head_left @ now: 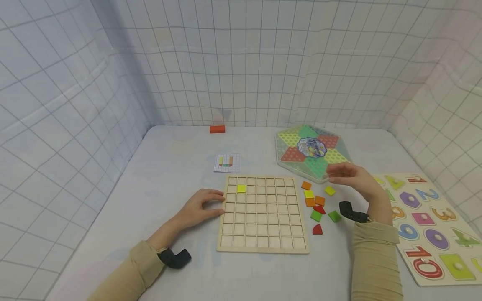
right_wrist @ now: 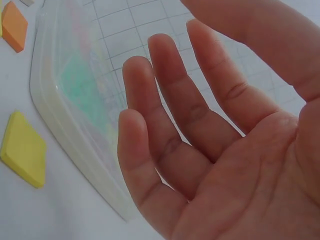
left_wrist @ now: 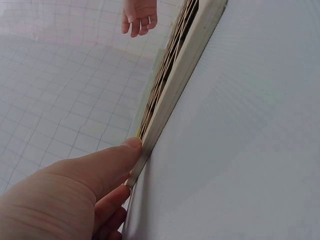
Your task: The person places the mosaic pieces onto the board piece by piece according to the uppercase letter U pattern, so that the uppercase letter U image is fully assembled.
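Observation:
A wooden grid board (head_left: 263, 250) lies flat in the middle of the table, with a yellow square tile (head_left: 241, 189) in one of its upper-left cells. At the board's left edge is my left hand (head_left: 201, 207), thumb and fingertips touching the frame. The left wrist view shows the thumb (left_wrist: 112, 162) against the board's side (left_wrist: 175, 85). My right hand (head_left: 352, 179) hovers above the table, right of the loose tiles, its fingers loosely bent and holding nothing. Near it lie a yellow tile (head_left: 329, 190), a green tile (head_left: 334, 216), orange tiles (head_left: 319, 201) and red quarter-round pieces (head_left: 317, 229).
Behind the board lies a small pattern card (head_left: 227, 163) with a coloured U shape. A red block (head_left: 217, 129) sits at the back. A hexagonal Chinese checkers box (head_left: 312, 152) stands back right; a number puzzle board (head_left: 433, 225) covers the right side.

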